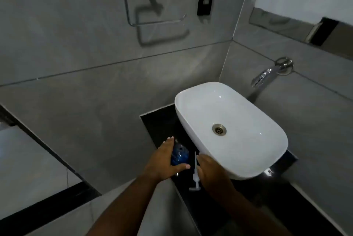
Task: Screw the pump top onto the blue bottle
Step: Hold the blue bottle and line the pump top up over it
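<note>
A blue bottle (pixel 180 154) stands on the black counter (pixel 160 123) left of the sink. My left hand (pixel 164 159) is spread around it, fingers on its far left side and thumb at its near side; whether it grips is unclear. The white pump top (pixel 195 175) lies on the counter, its thin tube pointing away from me and its nozzle head toward me. My right hand (pixel 210 170) rests over its right side, fingers at the tube; the grip is hidden.
A white vessel sink (pixel 248 151) with a metal drain sits on the counter right of my hands. A chrome spout (pixel 261 78) juts from the right wall. A chrome towel ring (pixel 152 2) hangs on the grey tiled wall.
</note>
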The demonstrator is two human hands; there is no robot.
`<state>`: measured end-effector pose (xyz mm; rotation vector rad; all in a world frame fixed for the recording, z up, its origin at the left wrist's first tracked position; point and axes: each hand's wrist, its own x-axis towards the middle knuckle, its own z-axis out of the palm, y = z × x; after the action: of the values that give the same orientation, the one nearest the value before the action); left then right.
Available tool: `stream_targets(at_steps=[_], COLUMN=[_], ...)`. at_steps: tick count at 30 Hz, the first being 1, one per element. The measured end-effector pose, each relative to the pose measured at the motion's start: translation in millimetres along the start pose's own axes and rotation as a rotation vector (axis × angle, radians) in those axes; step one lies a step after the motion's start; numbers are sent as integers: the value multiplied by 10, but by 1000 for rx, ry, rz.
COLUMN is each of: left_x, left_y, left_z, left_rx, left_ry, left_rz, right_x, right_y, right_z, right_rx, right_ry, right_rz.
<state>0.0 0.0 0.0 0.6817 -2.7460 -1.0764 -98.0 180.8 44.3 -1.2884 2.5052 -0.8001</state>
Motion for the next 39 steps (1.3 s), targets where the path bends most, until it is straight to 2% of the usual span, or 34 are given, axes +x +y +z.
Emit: stream_targets(at_steps=[2,5,8,14,19,22,27,31,39], left_x=[38,72,100,146,153,162,177,206,269], left_y=[-3,-8,-13,-98,-98,-114,-134,-180,-272], left_z=[50,146,215,256,273,263,239,223,160], left_rx=[-16,-56,-57,-46,-52,-47,-8,71,110], left_ry=[-1,-1,49,92,121,115,100,106,56], left_rz=[1,-43,-36,-31,-13,-4,17,54,92], right_x=[-50,-150,-170,-6,101,116,117,225,575], right_y=[100,222,222,178,193,159,64,-99,-270], right_z=[95,260,398,637,700,627,334,45,-511], right_rx=[30,-57,-122,-31,-152,-49,106,164,67], right_ry=[-108,-257,-246,-175,-145,-97,130,224,206], right_rz=[150,283,320,518,551,605,429,352,216])
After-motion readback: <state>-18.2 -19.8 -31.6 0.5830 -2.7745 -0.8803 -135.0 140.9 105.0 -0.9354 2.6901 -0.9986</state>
